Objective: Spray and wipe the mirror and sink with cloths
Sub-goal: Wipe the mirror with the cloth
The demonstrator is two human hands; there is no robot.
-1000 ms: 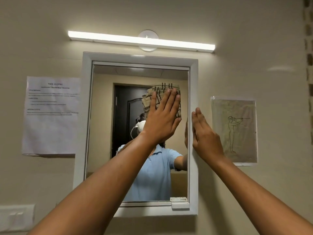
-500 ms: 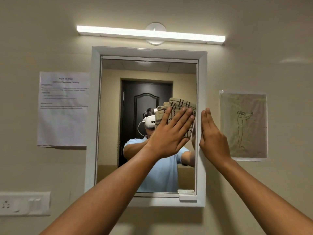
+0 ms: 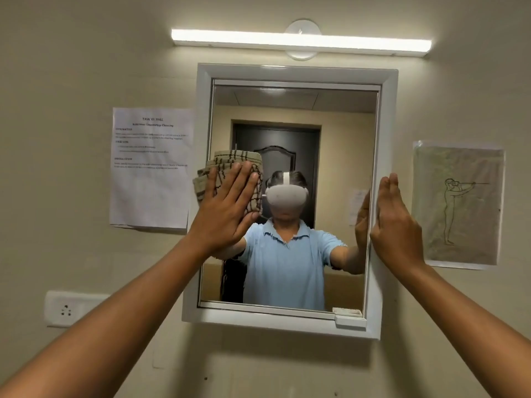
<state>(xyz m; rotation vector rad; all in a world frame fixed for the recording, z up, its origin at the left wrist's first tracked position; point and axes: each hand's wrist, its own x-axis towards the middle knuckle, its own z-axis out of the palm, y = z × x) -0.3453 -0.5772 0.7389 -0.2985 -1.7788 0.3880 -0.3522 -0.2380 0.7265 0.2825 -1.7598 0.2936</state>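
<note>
- My left hand (image 3: 227, 208) lies flat, fingers spread, pressing the folded checked cloth (image 3: 230, 170) against the mirror (image 3: 293, 116) at its left edge, about mid-height.
- My right hand (image 3: 395, 222) is open and empty — braced on the frame's right side (image 3: 386, 124).
- To wipe well, I judge even palm pressure and overlapping passes best — right into the corners.
- The sink is out of view.
</note>
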